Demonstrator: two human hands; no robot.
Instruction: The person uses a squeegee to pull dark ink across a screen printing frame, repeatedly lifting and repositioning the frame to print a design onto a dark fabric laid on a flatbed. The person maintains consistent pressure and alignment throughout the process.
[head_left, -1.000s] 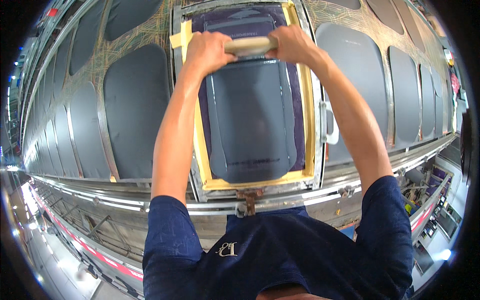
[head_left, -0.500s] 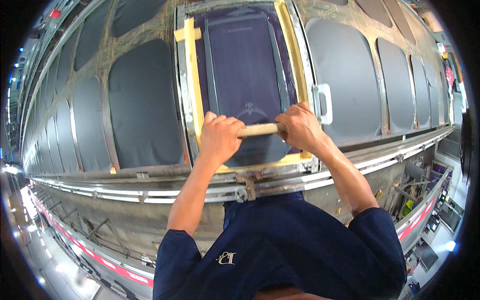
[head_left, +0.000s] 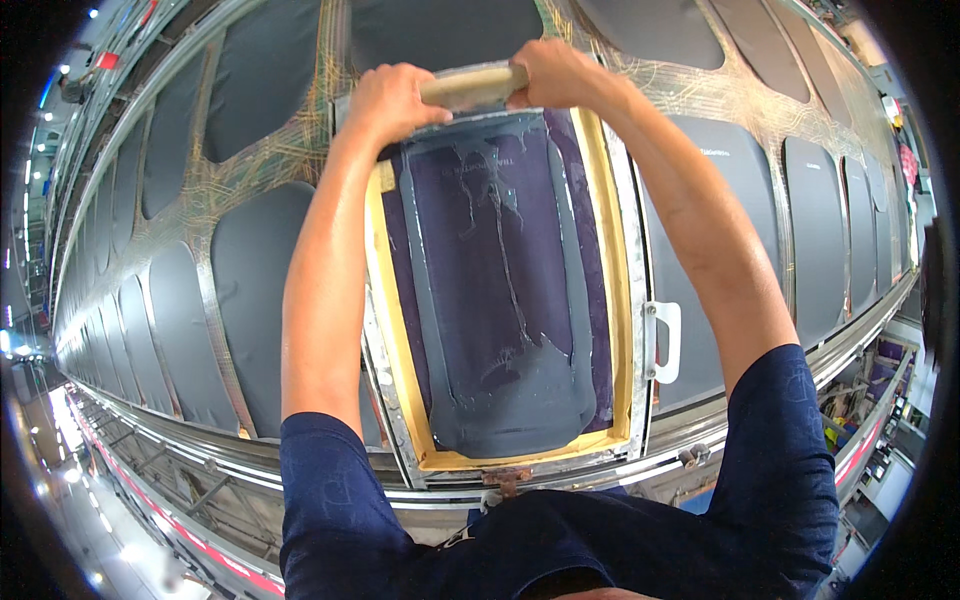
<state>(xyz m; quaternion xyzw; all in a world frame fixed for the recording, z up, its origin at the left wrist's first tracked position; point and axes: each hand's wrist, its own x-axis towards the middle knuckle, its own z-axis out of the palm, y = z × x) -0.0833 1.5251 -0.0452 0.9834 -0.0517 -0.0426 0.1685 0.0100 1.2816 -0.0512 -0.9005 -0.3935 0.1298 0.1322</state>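
Note:
Both my hands grip the pale wooden handle of a squeegee (head_left: 472, 88) at the far end of a screen-printing frame (head_left: 637, 400). My left hand (head_left: 392, 102) is wrapped round its left end, and my right hand (head_left: 555, 74) closes on the right end. The squeegee's blade is mostly hidden below the handle. Inside the frame, yellow tape (head_left: 618, 300) borders a dark purple mesh (head_left: 480, 270). Grey ink (head_left: 500, 425) lies thickly at the near end and along both sides, with thin streaks down the middle.
Dark grey rounded panels (head_left: 262, 300) lie in rows on the long table around the frame. A white handle (head_left: 665, 342) sticks out from the frame's right side. Metal rails (head_left: 300, 470) run along the table's near edge, in front of my body.
My hands have moved with the squeegee from the frame's near part to its far end, arms stretched out. The frame sits lower in view, and ink streaks now show on the mesh.

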